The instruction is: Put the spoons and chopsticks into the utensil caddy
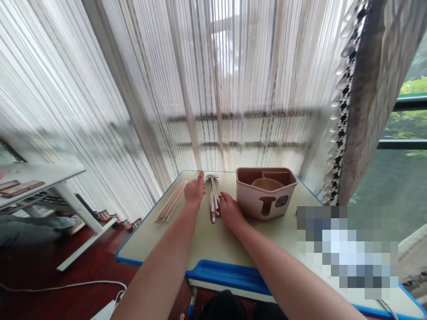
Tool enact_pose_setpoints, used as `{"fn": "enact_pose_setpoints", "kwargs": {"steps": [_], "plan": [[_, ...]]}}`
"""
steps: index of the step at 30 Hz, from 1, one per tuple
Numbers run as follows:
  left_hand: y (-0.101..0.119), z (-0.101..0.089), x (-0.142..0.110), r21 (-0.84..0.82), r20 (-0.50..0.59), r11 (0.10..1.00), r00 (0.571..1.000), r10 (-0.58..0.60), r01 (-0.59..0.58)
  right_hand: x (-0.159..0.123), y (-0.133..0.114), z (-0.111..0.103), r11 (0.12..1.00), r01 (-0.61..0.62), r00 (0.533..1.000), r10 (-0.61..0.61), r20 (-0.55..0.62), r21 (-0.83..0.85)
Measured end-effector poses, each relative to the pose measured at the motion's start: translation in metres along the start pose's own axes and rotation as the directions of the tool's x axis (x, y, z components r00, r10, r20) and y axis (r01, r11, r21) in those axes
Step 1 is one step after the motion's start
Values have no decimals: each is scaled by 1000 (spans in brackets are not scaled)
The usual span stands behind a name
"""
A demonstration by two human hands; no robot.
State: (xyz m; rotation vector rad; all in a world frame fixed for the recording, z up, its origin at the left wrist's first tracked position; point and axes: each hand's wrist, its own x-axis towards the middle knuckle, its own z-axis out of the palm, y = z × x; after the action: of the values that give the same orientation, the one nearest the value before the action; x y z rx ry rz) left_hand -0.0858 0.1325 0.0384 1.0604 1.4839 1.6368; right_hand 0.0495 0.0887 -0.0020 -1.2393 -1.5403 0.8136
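Several metal spoons (214, 202) lie bunched lengthwise on the table between my two hands. My left hand (194, 191) is held on edge to their left, thumb up and fingers stretched out, with nothing in it. On their other side, my right hand (231, 210) is close beside the spoons with its fingers apart; whether the fingertips touch them I cannot tell. A bundle of wooden chopsticks (171, 202) rests left of my left hand. Just right of my right hand stands a brown and white utensil box (262, 202) with divided compartments.
The pale table (143, 242) has a blue edge and a blue front tray (227, 276). A blurred-out object (348, 251) lies at the right. Curtains (220, 89) hang right behind the table. Another table (43, 180) stands at the left, with a person's legs (26, 229) below it.
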Motion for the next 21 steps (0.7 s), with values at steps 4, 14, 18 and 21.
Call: {"fn": "enact_pose_setpoints", "kwargs": {"steps": [4, 14, 18, 21], "plan": [[3, 2, 0, -32, 23, 996, 996, -86, 87, -1, 1, 2, 999, 42, 997, -42, 64, -2], [-1, 9, -9, 30, 52, 986, 985, -162, 161, 0, 2, 0, 1000, -13, 995, 14, 102, -11], [-8, 9, -7, 44, 134, 979, 970, -204, 200, 4, 7, 1, 987, -102, 989, 88, 115, 123], [-14, 10, -7, 28, 182, 975, 958, -220, 219, 6, 7, 3, 970, -131, 988, 111, 108, 204]]}}
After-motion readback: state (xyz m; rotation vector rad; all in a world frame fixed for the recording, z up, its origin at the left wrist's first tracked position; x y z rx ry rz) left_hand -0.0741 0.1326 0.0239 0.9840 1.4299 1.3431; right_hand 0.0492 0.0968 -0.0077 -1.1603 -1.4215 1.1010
